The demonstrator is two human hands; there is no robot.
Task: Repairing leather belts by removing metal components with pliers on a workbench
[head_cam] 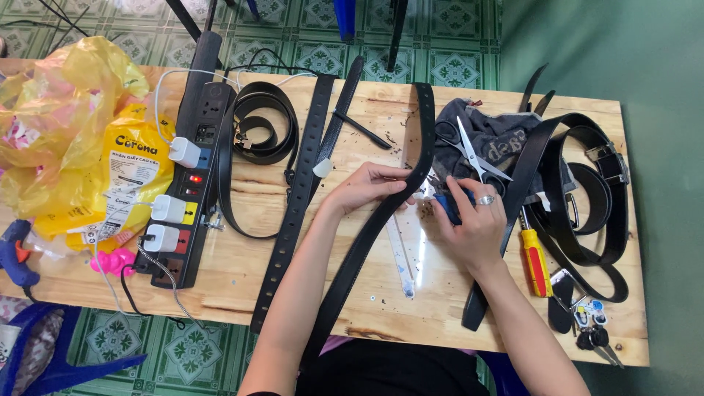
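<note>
The left hand (370,183) is pinching the long black leather belt (381,213) lying diagonally across the pale wooden table (242,279), while the right hand (473,220), just beside it, is gripping a small blue-handled tool (445,205) against the strap.

Two hands work a black belt on a wooden table

The left hand (370,183) pinches the black belt (381,213) that runs diagonally from the far edge to the near edge; the right hand (469,220) grips a small blue tool (444,205) against it. Scissors (469,150) lie on a grey cloth (488,139) just beyond, a red-and-yellow screwdriver (535,260) beside the right hand, a black power strip (192,161) toward the left edge.
</note>
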